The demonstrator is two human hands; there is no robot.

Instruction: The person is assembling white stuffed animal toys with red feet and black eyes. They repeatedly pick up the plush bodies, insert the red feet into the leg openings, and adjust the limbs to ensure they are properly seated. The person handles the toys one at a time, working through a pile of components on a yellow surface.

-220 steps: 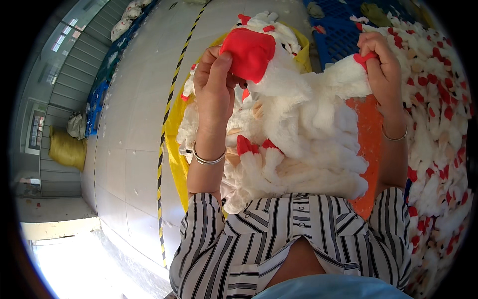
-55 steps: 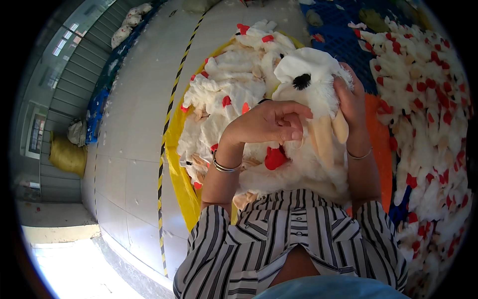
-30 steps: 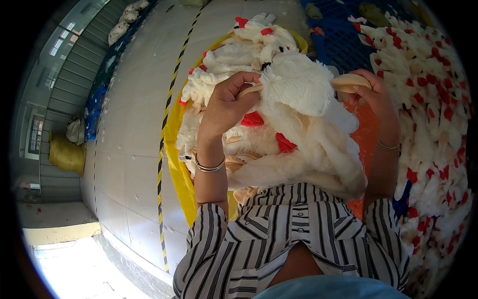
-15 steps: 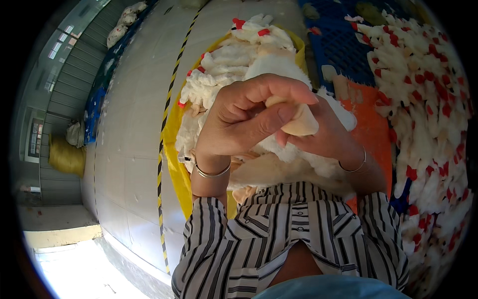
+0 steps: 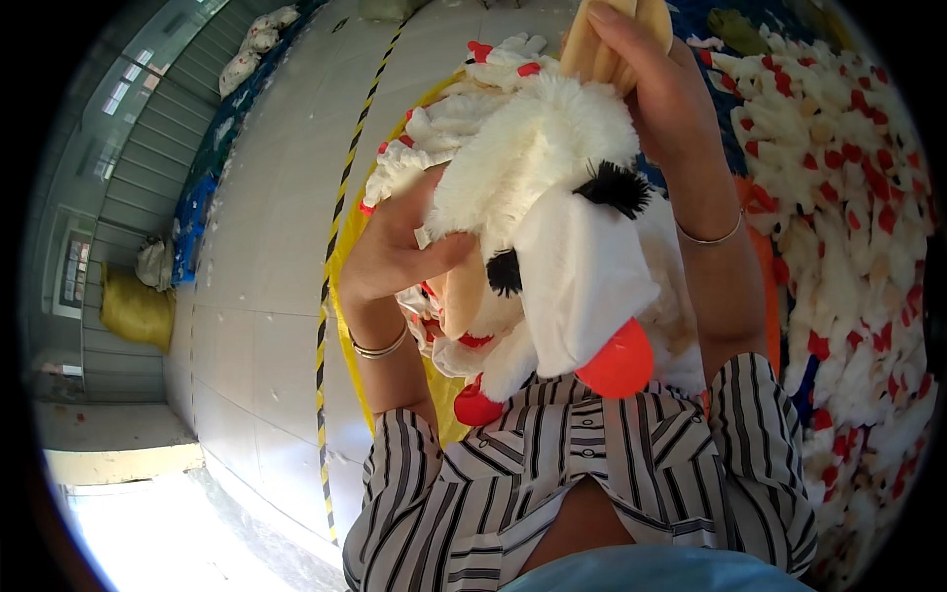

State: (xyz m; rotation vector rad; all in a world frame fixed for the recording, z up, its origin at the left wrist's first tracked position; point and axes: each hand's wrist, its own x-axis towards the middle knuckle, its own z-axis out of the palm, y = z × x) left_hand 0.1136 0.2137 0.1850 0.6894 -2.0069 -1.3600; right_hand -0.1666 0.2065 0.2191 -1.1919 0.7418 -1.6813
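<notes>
Between my hands hangs an unstuffed plush animal skin (image 5: 582, 266) with shaggy white fur on its head, a smooth white muzzle, two black tufts like eyelashes and a round red tip pointing toward my chest. My right hand (image 5: 666, 89) is closed on a beige ear (image 5: 602, 44) at the top of the head. On the other side my left hand (image 5: 400, 247) grips the skin's edge beside a beige flap (image 5: 462, 291), its fingers partly hidden by fur. A red-tipped limb (image 5: 481, 400) dangles below, near my shirt.
A yellow sack (image 5: 345, 335) full of white, red-tipped plush skins (image 5: 424, 133) lies under the toy. More of them form a big heap (image 5: 838, 227) on the right, beside an orange sheet (image 5: 771, 286). Black-and-yellow tape (image 5: 330, 257) runs along the floor at left.
The furry head with its tufts and red tip has come into view between my hands. My right hand has moved up and away; my left hand has shifted left and slightly down.
</notes>
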